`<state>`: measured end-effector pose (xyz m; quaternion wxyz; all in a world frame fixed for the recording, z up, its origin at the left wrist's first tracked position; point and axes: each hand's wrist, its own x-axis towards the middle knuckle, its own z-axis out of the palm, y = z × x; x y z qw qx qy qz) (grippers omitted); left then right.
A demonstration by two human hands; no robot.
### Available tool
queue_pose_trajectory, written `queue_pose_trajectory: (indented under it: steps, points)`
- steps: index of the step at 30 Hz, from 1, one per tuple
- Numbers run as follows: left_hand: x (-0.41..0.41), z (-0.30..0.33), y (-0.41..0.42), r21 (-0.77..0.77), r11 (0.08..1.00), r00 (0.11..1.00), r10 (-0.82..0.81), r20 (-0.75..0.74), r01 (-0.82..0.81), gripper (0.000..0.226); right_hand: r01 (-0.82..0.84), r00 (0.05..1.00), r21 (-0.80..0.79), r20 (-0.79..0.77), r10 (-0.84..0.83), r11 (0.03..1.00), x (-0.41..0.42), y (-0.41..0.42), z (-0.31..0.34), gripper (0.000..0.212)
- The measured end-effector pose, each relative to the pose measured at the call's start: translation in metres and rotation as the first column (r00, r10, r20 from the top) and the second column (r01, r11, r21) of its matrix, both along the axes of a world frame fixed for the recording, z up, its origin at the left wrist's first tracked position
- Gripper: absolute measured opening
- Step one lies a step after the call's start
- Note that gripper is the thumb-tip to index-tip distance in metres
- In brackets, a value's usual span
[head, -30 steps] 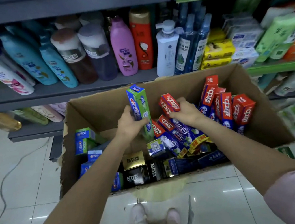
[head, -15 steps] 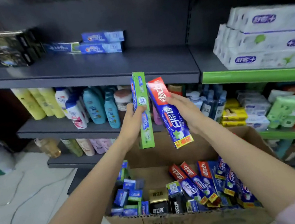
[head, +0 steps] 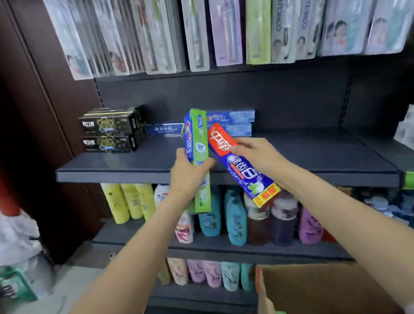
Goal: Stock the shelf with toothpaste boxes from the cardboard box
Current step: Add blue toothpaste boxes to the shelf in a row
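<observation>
**Two toothpaste boxes being carried up to the dark shelf**

At the far left of the dark shelf (head: 306, 153), black toothpaste boxes (head: 109, 133) are already being displayed in a stack, with pale blue boxes (head: 233, 124) lying flat just beside them toward the back.

In front of the shelf edge, a green toothpaste box (head: 199, 158) is being gripped by the left hand (head: 190, 175), the fingers curled round its middle; the box is being held nearly upright, its top end overlapping the blue boxes in view. Just to its right, a red and blue toothpaste box (head: 241, 162) is being clasped by the right hand (head: 256, 152), thumb pressed on its face, and is being tilted so its lower end points down and right. The two boxes are being held close together, perhaps touching.

At the lower right, the cardboard box (head: 320, 290) is being left on the floor with more stock partly visible inside.

The placing step is judged to be in hand. For the next move, each box would need to be laid flat and slid into the bare space to the right of the blue boxes.
</observation>
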<state>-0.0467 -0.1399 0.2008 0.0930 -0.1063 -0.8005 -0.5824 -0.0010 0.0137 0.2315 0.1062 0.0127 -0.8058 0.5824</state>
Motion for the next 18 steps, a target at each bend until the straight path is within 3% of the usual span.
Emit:
queue_pose_trajectory:
  steps: [2, 6, 8, 11, 15, 18]
  points:
    - [-0.029, 0.013, -0.023, -0.079, 0.997, 1.000, -0.006, -0.029, 0.004, 0.030, 0.046, 0.998, 0.156, -0.052, -0.038, 0.987, -0.032, -0.017, 0.007, 0.010]
    - [-0.073, 0.031, -0.043, -0.229, 0.973, 0.997, -0.039, -0.064, 0.023, 0.035, 0.126, 0.992, 0.487, -0.075, -0.103, 0.864, -0.075, -0.031, 0.021, 0.030]
    - [-0.093, 0.037, -0.043, -0.261, 0.965, 0.994, -0.053, -0.098, 0.026, 0.044, 0.149, 0.988, 0.638, -0.068, -0.137, 0.756, -0.092, -0.029, 0.026, 0.039]
    - [-0.122, 0.043, -0.030, -0.351, 0.936, 0.988, -0.067, -0.137, 0.014, 0.042, 0.213, 0.960, 0.835, -0.081, -0.269, 0.507, -0.116, -0.013, 0.028, 0.045]
    - [-0.157, 0.051, 0.007, -0.535, 0.845, 0.975, -0.116, -0.190, -0.004, 0.047, 0.208, 0.918, 0.937, -0.087, -0.386, 0.282, -0.137, 0.027, 0.030, 0.045]
    - [-0.180, 0.054, 0.037, -0.613, 0.790, 0.961, -0.147, -0.233, -0.028, 0.036, 0.170, 0.906, 0.966, -0.075, -0.416, 0.196, -0.152, 0.070, 0.030, 0.053]
